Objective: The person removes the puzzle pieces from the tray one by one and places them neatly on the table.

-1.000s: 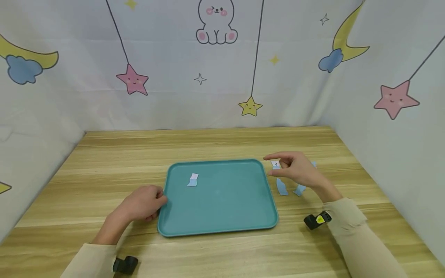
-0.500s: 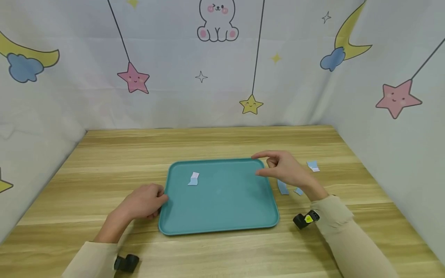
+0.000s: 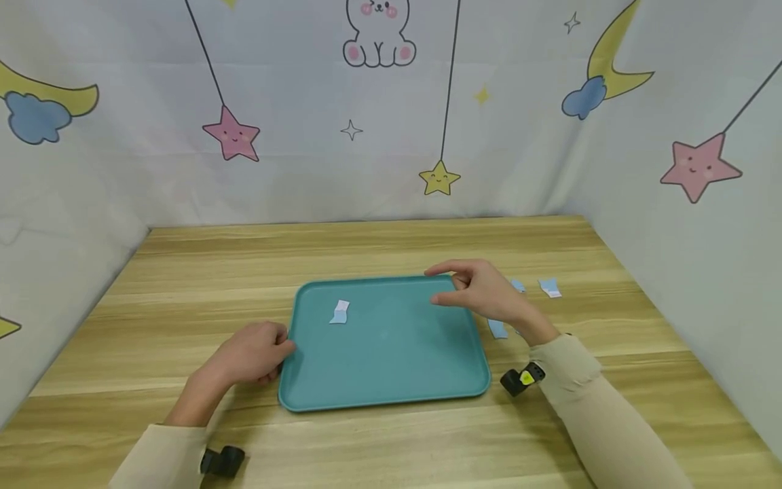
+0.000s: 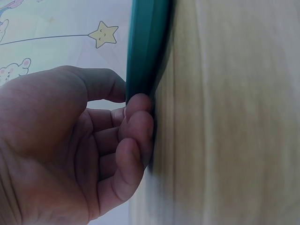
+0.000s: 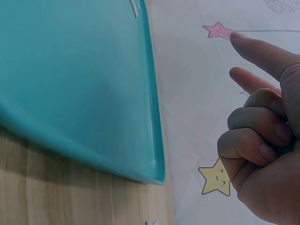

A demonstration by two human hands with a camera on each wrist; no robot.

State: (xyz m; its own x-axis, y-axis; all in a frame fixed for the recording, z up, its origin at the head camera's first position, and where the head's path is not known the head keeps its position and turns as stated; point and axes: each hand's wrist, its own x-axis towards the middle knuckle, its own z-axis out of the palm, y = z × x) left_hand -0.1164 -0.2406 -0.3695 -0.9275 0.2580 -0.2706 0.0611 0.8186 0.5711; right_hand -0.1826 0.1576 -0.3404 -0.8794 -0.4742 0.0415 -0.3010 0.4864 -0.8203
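Observation:
A teal tray [image 3: 385, 360] lies on the wooden table. My left hand [image 3: 253, 353] grips its left rim; in the left wrist view the thumb lies on the rim [image 4: 146, 51] and the curled fingers are at its underside. On the tray's upper left rests a small torn-looking paper piece [image 3: 339, 312], part white and part light blue. My right hand [image 3: 482, 292] is above the tray's far right corner, index finger and thumb spread apart, the other fingers curled, nothing between them. The right wrist view shows this hand [image 5: 262, 122] held above the tray.
Right of the tray lie more paper pieces: a blue and white one [image 3: 550, 288], a light blue strip [image 3: 497, 329] and a blue one [image 3: 518, 285] partly behind the right hand. A white curtain [image 3: 293, 183] printed with stars and moons stands behind the table.
My right hand has moved left from over the loose paper pieces to above the tray, its finger and thumb still apart. The left hand stays on the tray's rim.

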